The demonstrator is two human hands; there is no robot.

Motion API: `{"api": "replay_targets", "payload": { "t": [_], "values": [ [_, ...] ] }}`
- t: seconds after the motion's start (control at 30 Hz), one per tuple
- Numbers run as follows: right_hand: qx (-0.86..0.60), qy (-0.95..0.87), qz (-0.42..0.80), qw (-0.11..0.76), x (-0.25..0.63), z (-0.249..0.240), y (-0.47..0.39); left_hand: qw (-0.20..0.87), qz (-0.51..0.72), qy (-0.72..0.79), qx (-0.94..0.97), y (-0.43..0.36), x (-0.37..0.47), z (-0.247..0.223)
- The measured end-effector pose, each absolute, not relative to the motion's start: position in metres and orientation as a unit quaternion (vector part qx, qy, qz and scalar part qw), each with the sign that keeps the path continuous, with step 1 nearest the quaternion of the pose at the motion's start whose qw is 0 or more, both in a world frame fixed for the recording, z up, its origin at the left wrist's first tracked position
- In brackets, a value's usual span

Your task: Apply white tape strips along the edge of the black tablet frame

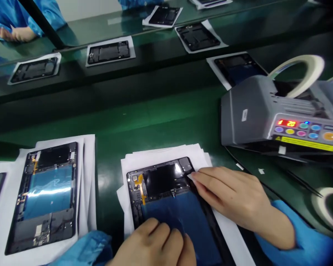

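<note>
Tablet lies on paper toward the worktop's near edge; right hand pinches a white tab at the tablet's far right corner; left hand curls over its near part, grip hidden, cannot tell; dispenser toward worktop's right edge

The middle tablet lies on 1 paper stack between the left tablet and right-hand tape dispenser.

The open black tablet, blue-filmed inside, lies flat on stacked white sheets.
</note>
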State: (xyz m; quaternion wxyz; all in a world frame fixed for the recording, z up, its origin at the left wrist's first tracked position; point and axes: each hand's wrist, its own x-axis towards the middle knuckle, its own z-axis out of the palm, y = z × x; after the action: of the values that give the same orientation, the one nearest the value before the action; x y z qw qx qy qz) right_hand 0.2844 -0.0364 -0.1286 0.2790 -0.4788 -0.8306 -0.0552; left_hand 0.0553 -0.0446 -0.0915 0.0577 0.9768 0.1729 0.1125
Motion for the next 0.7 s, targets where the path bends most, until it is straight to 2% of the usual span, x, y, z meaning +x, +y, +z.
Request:
{"api": "replay_targets", "payload": {
  "t": [0.6, 0.7],
  "values": [
    [-0.498, -0.830, -0.054, 0.246, 0.283, -0.135, -0.036, 0.060, 0.129, 0.246, 0.959, -0.034, 0.071, -0.094],
    [-0.502, -0.823, -0.031, 0.262, 0.285, -0.134, -0.035, 0.076, 0.120, 0.267, 0.953, -0.028, 0.079, -0.092]
  ]
}}
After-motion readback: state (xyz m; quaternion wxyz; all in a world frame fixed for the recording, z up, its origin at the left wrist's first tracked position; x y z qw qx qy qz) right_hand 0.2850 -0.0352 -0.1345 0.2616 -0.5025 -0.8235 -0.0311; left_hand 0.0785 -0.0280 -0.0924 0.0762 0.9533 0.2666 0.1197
